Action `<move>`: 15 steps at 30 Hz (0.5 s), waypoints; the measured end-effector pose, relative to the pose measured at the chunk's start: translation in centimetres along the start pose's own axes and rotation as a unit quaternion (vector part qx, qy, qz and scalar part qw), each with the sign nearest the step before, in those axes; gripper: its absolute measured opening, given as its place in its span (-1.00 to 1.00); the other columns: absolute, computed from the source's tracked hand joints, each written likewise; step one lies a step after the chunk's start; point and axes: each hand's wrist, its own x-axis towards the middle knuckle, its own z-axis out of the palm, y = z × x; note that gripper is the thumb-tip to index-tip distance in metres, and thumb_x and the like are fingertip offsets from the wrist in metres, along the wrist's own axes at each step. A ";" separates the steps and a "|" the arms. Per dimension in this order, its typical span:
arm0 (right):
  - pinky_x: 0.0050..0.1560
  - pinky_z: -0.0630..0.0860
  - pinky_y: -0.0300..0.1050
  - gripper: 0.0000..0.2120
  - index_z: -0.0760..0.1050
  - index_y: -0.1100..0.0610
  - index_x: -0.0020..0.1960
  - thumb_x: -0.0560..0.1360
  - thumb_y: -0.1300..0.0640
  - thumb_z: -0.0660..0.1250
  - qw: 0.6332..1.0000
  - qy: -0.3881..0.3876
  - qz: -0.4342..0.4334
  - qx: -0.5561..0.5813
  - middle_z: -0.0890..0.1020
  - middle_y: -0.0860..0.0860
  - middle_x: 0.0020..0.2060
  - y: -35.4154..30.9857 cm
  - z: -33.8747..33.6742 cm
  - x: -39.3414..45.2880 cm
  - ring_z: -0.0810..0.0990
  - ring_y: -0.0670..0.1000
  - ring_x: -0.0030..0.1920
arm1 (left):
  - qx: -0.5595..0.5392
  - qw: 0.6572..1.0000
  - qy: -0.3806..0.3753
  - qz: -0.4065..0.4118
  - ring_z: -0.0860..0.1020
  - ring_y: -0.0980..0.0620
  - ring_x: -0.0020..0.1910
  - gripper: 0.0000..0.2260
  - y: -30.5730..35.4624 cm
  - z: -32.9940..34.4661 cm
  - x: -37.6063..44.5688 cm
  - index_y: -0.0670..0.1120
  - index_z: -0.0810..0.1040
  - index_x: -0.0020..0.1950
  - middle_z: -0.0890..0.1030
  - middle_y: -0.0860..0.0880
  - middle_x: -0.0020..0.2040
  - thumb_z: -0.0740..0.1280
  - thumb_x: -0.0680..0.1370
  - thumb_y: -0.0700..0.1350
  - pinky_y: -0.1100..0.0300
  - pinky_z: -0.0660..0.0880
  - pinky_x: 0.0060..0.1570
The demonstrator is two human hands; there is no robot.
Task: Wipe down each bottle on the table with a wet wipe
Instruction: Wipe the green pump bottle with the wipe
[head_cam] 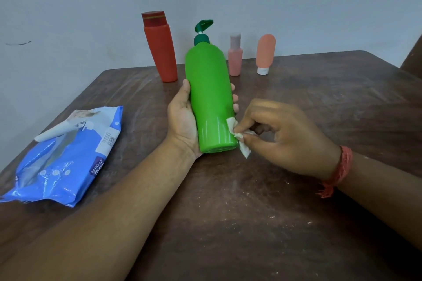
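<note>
Pinching a crumpled wet wipe (237, 136), the right hand (283, 137) rubs the base of the green pump bottle (210, 100), which the left hand (182, 118) grips tilted above the tabletop (296, 212). Three more bottles stand behind, apparently awaiting wiping: red (161, 50), pink (235, 57), and peach tube (265, 52).

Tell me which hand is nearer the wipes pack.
Left. The left hand grips the green bottle beside the pack; the right hand is beyond the bottle.
</note>
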 end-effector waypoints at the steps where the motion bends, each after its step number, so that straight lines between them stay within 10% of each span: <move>1: -0.14 0.51 -0.28 -0.97 0.64 0.18 -0.07 0.49 0.24 0.43 1.000 -0.014 -0.006 0.011 0.61 -0.01 -0.16 0.1 -0.2 -0.1 0.61 -0.10 -0.15 | -0.007 1.000 -0.002 -0.001 0.60 -0.20 -0.05 -0.33 0.1 -0.1 0.0 -0.30 0.62 0.20 0.60 -0.30 0.14 0.01 0.67 0.24 0.00 0.60 -0.11; 6: -0.09 0.60 -0.03 -0.95 0.62 0.12 -0.07 0.49 0.23 0.41 0.997 0.048 0.050 0.033 0.62 -0.08 -0.11 0.8 0.5 0.3 0.64 -0.09 -0.07 | 0.017 1.000 -0.002 -0.003 0.63 -0.21 -0.06 -0.36 -0.1 0.0 0.3 -0.30 0.59 0.22 0.62 -0.30 0.10 -0.01 0.68 0.21 -0.02 0.62 -0.05; 11: 0.04 0.49 -0.36 -0.93 0.67 0.18 -0.06 0.48 0.21 0.43 1.000 -0.010 -0.010 0.011 0.64 0.02 -0.16 0.3 -0.3 0.1 0.64 -0.11 -0.13 | 0.029 0.999 -0.013 -0.021 0.62 -0.20 -0.08 -0.35 0.0 0.0 0.1 -0.29 0.64 0.16 0.62 -0.30 0.06 0.00 0.68 0.22 -0.04 0.58 -0.02; 15: -0.04 0.55 -0.11 -0.90 0.66 0.18 -0.03 0.49 0.20 0.41 0.997 0.054 0.003 -0.048 0.64 0.01 -0.12 0.7 -0.1 0.7 0.62 -0.08 -0.10 | 0.049 0.998 -0.020 -0.039 0.63 -0.20 0.00 -0.41 -0.4 0.2 0.2 -0.23 0.63 0.23 0.63 -0.29 0.09 0.06 0.67 0.23 -0.10 0.58 0.12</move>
